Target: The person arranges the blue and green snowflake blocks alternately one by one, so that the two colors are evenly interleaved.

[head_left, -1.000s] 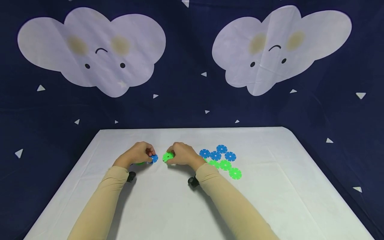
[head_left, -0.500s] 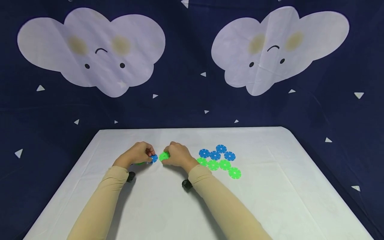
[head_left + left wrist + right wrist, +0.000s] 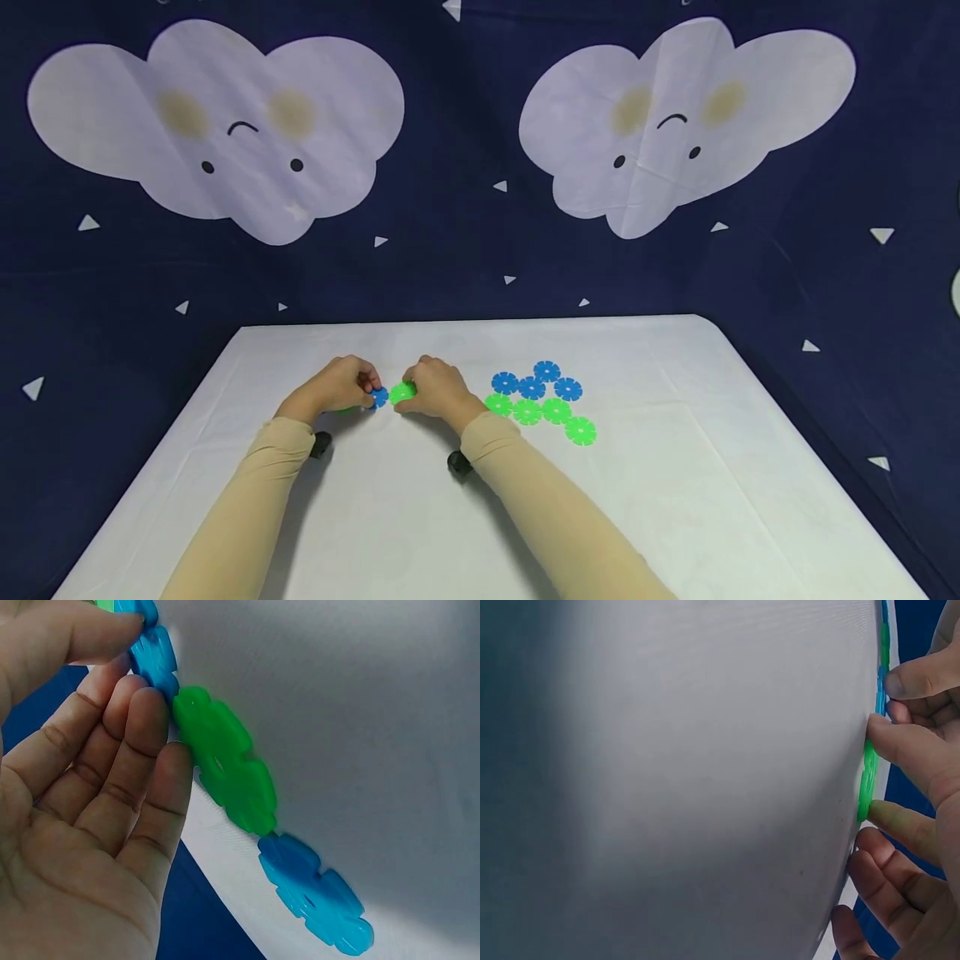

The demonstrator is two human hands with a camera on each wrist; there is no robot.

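Note:
My left hand (image 3: 335, 387) pinches a blue notched disc (image 3: 154, 656) between thumb and fingers. Linked to that disc is a green notched disc (image 3: 225, 761), which joins a further blue notched disc (image 3: 315, 896), so they form a row. In the head view the left hand mostly hides this row. My right hand (image 3: 440, 390) holds another green disc (image 3: 402, 393) by its edges, thumb on the near side. Its left edge is at or very close to the held blue disc; whether their notches interlock I cannot tell.
Several loose blue discs (image 3: 532, 387) lie on the white table (image 3: 675, 492) right of my right hand, with several loose green discs (image 3: 557, 411) just nearer. A dark blue cloth (image 3: 450, 275) with printed clouds hangs behind the table's far edge.
My right hand has moved left with its green disc, closing the gap to the blue disc. The left hand keeps its hold and stays nearly in place. The head view has shifted slightly.

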